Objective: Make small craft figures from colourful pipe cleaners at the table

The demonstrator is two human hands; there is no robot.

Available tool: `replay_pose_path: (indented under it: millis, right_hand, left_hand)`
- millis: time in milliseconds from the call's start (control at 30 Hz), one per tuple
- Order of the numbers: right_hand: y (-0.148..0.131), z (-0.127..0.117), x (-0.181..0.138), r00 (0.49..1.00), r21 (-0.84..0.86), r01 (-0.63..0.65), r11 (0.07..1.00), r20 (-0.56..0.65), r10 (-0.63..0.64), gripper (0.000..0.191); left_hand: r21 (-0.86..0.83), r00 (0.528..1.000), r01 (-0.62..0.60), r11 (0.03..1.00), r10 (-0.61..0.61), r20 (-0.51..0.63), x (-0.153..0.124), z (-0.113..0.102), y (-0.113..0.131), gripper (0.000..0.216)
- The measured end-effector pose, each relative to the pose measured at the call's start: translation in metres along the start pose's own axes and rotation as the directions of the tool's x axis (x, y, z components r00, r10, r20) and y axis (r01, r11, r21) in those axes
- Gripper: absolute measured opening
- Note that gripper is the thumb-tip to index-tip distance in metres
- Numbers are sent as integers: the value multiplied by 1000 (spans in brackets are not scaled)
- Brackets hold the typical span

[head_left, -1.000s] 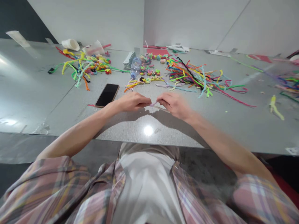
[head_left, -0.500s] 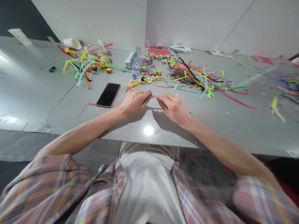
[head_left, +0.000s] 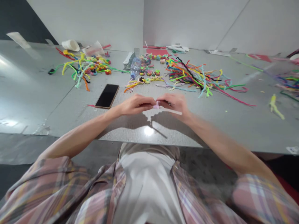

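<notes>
- I am looking down at a grey table (head_left: 210, 130) whose speckled top is throwing back a bright spot of lamp light near its front edge.
- My left hand (head_left: 134, 105) is pinching a small pink pipe cleaner (head_left: 156, 105) between thumb and fingertips, just above the table at its near middle.
- My right hand (head_left: 176, 104) is closing on the same piece from the right. It is blurring, so I cannot tell which fingers are gripping. A pale straight tail is sticking out below it, towards the right.
- Both hands are casting a dark shadow onto the table right under them.
- A black phone (head_left: 107, 95) is lying face up just left of my left hand, close to a seam in the table top.
- Farther back, a clear bottle (head_left: 135, 67) is lying on its side, with small coiled pieces (head_left: 149, 73) sitting beside it.
- A loose spread of coloured pipe cleaners (head_left: 196, 76) is sprawling across the far right, and a second tangle (head_left: 86, 67) is lying at the far left.
- A white cup (head_left: 70, 45) is lying tipped over behind that left tangle.
- A yellow-green piece (head_left: 275, 107) is lying alone near the right edge.
- Pale wall panels (head_left: 93, 18) are closing off the far side of the table, meeting at a vertical joint.
</notes>
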State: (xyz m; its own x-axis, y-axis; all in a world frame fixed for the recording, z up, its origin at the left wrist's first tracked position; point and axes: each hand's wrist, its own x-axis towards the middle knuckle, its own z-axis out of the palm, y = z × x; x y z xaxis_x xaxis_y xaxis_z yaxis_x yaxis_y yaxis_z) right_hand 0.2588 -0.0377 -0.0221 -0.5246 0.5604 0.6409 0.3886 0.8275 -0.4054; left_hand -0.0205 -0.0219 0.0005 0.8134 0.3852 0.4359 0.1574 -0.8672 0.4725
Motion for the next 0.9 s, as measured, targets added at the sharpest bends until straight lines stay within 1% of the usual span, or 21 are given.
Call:
replay_pose_path:
  millis: [67, 167, 300, 433, 600, 733, 800, 900]
  right_hand:
    - [10, -5, 0, 997, -51, 77, 996, 37, -75, 39]
    - [18, -13, -1, 990, -134, 115, 984, 96, -102, 35]
    - [15, -18, 0, 987, -241, 122, 963, 133, -92, 36]
    - [2, -15, 1, 989, -360, 87, 929, 146, -37, 40]
    - [-14, -8, 0, 989, -414, -1, 910, 133, 61, 41]
    - [-18, -4, -3, 989, -404, -18, 915, 128, 76, 39]
    - [-17, -3, -3, 990, -372, -29, 928, 118, 78, 39]
    - [-12, 0, -2, 995, -273, -64, 960, 61, 84, 37]
  left_hand:
    - [73, 996, -15, 997, 9, 87, 0, -1, -1, 30]
    - [239, 991, -11, 971, -20, 130, -1, -1, -6, 31]
    - [425, 992, 29, 905, -78, 98, -3, 3, -14, 31]
    - [501, 985, 133, 855, -170, 28, -2, 7, -15, 29]
    - [499, 973, 225, 837, -222, -65, -2, 14, -13, 29]
    - [439, 946, 317, 841, -248, -209, -2, 17, -15, 32]
    - [374, 932, 340, 863, -255, -257, -1, 18, -14, 32]
    - [199, 928, 317, 927, -260, -267, 0, 17, -10, 29]
